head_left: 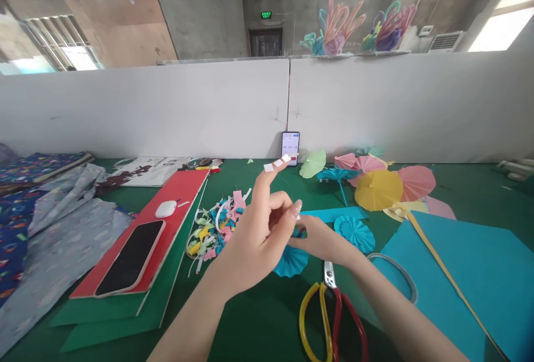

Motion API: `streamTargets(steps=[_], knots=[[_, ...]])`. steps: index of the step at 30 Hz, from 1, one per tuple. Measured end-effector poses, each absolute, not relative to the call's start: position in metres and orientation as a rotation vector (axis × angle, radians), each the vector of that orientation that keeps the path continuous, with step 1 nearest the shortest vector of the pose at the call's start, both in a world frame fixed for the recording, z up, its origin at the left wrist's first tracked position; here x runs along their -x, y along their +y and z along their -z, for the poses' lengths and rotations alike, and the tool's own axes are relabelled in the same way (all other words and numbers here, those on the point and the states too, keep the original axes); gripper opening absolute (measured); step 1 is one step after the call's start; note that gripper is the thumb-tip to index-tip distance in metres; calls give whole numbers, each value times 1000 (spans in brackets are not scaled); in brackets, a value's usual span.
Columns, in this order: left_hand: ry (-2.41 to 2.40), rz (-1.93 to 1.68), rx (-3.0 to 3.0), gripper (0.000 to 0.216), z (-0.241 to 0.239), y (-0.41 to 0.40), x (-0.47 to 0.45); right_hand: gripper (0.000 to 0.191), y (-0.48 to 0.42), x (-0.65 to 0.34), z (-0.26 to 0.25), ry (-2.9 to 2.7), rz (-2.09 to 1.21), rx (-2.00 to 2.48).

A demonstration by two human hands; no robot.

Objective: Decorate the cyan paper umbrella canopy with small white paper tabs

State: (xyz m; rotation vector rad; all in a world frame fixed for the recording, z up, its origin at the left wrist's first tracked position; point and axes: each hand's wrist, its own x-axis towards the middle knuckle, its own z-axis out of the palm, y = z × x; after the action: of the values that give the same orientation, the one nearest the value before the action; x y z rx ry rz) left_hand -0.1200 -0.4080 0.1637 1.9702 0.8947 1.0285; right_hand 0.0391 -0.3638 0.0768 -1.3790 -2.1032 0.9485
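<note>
**Toward the front edge of the table, two hands meet on a blue paper fan**

Midway between the side edges of the green table, and nearer its front edge, is a blue pleated paper fan. The right hand has its fingers closed on the fan's narrow top end. The left hand meets it there, thumb and middle finger narrowed to a pinch; whether they grip the fan cannot be told. Its index finger is stretched up, with three small white tape pieces stuck along it.

Scissors with one yellow and one red handle lie just beside the right forearm at the front edge. A heap of coloured paper scraps sits left of the hands. Beyond the heap a smartphone lies face up on a red sheet. A large blue paper sheet fills the front right corner. Paper umbrellas cluster near the back edge, where a second phone leans on the white partition
</note>
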Motion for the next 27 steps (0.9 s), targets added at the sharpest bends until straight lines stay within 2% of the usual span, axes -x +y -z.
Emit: streamTargets(steps=[4,10,22,27], knots=[[863,-862,-1967,54,-163,-406,119,20,-381,-46,-106,-2074,-915,1273],[913,-887,-1980,57,-153,-399,117,19,-404,-53,-135,-2022,-935,1229],[970,-613,-2263,52,-152,-398,119,22,-411,-60,-142,-2077,-1020,1268],[968,-649,-2271,52,-154,-403,118,24,-411,-60,-142,-2136,-992,1334]])
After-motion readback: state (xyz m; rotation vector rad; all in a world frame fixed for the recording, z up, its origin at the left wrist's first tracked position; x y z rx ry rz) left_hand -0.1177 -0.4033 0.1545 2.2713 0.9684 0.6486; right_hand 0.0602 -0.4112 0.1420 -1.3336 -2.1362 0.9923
